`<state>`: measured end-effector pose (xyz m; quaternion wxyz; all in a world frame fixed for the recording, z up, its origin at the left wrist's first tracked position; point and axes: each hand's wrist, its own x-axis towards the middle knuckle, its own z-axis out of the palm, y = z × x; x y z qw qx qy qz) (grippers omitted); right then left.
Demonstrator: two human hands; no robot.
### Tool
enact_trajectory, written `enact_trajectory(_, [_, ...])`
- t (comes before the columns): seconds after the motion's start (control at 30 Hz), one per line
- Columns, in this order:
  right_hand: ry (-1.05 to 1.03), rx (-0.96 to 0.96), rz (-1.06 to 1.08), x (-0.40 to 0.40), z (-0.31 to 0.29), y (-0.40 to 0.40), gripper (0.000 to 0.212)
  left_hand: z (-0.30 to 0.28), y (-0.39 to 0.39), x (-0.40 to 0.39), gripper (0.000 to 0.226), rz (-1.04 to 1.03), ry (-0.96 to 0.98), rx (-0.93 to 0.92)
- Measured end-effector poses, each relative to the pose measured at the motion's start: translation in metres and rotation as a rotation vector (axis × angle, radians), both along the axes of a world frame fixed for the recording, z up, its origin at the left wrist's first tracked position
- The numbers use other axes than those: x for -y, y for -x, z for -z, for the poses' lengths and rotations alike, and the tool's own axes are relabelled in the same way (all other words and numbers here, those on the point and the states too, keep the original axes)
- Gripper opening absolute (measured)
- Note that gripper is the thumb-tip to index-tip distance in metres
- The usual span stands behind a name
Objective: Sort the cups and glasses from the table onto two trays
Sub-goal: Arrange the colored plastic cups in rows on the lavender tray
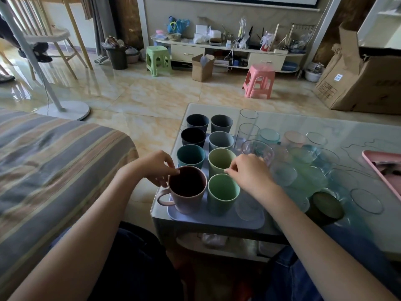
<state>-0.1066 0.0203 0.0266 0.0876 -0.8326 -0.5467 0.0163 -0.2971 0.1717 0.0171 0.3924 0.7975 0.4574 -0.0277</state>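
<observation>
A lilac tray [217,220] at the table's near left corner carries two rows of opaque cups. My left hand [156,168] pinches the rim of a pink handled mug [186,192] at the tray's front left. My right hand [249,172] rests its fingertips on the rim of a green cup [222,196] beside the mug. A yellow-green cup [220,160], a teal cup [190,156] and several dark and grey cups stand behind. To the right, several clear and tinted glasses [303,166] crowd the glass table. A pink tray [384,170] lies at the right edge.
A dark green cup [327,206] stands near the table's front, right of my forearm. A striped sofa [54,159] is to my left. On the tiled floor beyond are a pink stool [259,81], a green stool [158,59] and cardboard boxes [358,83].
</observation>
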Motion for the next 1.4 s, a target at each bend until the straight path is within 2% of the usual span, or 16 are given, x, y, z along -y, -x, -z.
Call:
enact_trajectory(0.07, [-0.132,-0.031,-0.014,-0.007,-0.011,-0.003,0.022,-0.012,0.000,-0.012,0.013,-0.064,0.055,0.078])
enact_trajectory(0.13, [-0.225,-0.014,-0.034,-0.026,-0.024,-0.008,0.020,-0.020,-0.010,-0.030,0.015,-0.155,-0.004,0.167])
enact_trajectory(0.3, [-0.118,0.070,-0.040,-0.111,-0.035,-0.032,0.016,-0.026,-0.064,-0.073,0.019,-0.269,-0.214,0.295])
enact_trajectory(0.5, [0.118,0.140,-0.042,-0.169,-0.027,-0.057,0.013,-0.010,-0.117,-0.117,0.020,-0.287,-0.191,0.229])
enact_trajectory(0.57, [0.153,0.131,-0.031,-0.178,-0.019,-0.064,0.014,-0.005,-0.125,-0.129,0.007,-0.296,-0.123,0.193])
enact_trajectory(0.63, [0.174,0.093,-0.020,-0.184,-0.011,-0.070,0.016,-0.002,-0.129,-0.138,0.017,-0.278,-0.070,0.152])
enact_trajectory(0.7, [0.166,0.044,-0.010,-0.189,-0.006,-0.077,0.021,0.000,-0.134,-0.143,0.027,-0.255,-0.043,0.146])
enact_trajectory(0.8, [0.143,-0.019,-0.006,-0.191,-0.002,-0.084,0.022,0.004,-0.141,-0.148,0.016,-0.297,-0.067,0.182])
enact_trajectory(0.83, [0.139,-0.027,-0.007,-0.191,-0.001,-0.085,0.020,0.005,-0.143,-0.150,0.018,-0.333,-0.062,0.199])
enact_trajectory(0.97, [0.133,-0.022,-0.013,-0.188,0.000,-0.086,0.020,0.008,-0.145,-0.148,0.014,-0.352,-0.084,0.220])
enact_trajectory(1.07, [0.122,-0.015,-0.018,-0.187,0.000,-0.087,0.021,0.008,-0.146,-0.146,0.022,-0.339,-0.117,0.180])
enact_trajectory(1.17, [0.117,-0.026,-0.017,-0.186,0.001,-0.087,0.019,0.006,-0.147,-0.147,0.014,-0.321,-0.097,0.184])
enact_trajectory(1.4, [0.082,-0.040,-0.014,-0.183,0.003,-0.086,0.019,0.004,-0.139,-0.146,0.016,-0.325,-0.096,0.185])
